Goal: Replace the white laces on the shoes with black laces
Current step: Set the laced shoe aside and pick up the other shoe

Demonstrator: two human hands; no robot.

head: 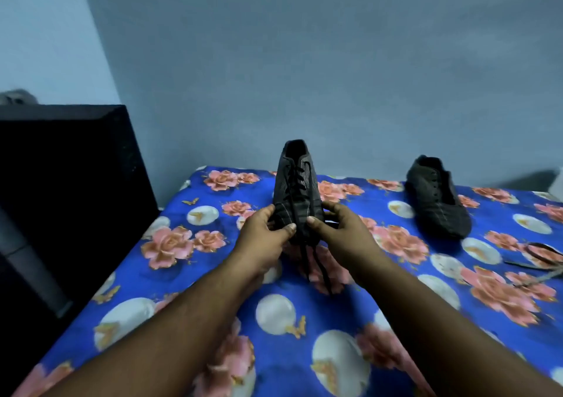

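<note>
A dark striped shoe (295,189) stands tilted up above the bed, toe toward me, heel raised. My left hand (264,234) grips its toe from the left, and my right hand (341,232) grips it from the right, thumbs on top. A black lace (293,180) is threaded through its eyelets, and two loose ends (320,268) hang down below the toe. A second dark shoe (437,197) lies on the bed at the right with no lace showing in its eyelets. Loose laces (540,259) lie at the right edge; their colour is unclear.
A blue bedsheet (304,329) with pink roses and white circles covers the bed. A black box-like object (67,189) stands close to the bed's left side. A plain blue-grey wall (304,61) rises behind the bed.
</note>
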